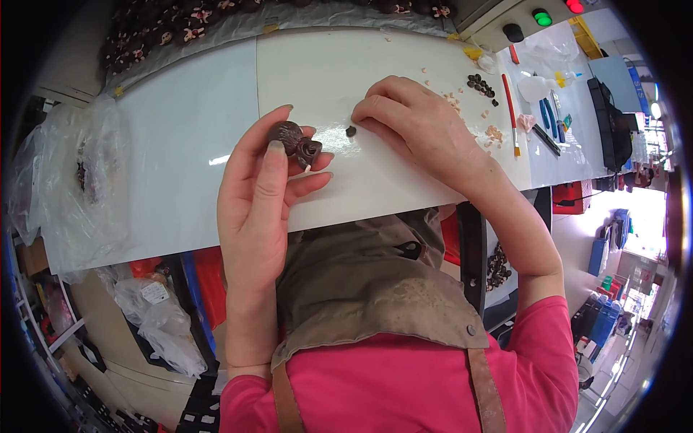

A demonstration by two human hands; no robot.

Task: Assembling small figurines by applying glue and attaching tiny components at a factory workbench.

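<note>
My left hand [261, 184] holds a small dark brown figure [294, 141] with a rounded, hair-textured head and a pale bit at its lower end. The thumb presses on it from the near side, with fingers behind and below. My right hand [415, 123] is bent low over the white table to the right of the figure. Its thumb and index finger come together in a pinch; whatever is between the tips is hidden. Just left of those tips, a small dark round piece [351, 131] lies on the table.
On the right of the table [180, 144] lie dark pieces [481, 85], scattered pale pink bits [494, 135], a red-handled brush [510, 115], blue-handled tools [548, 119] and a white bottle [534, 89]. Many dark figures [166, 32] fill the far edge. Clear plastic bags [79, 180] cover the left end.
</note>
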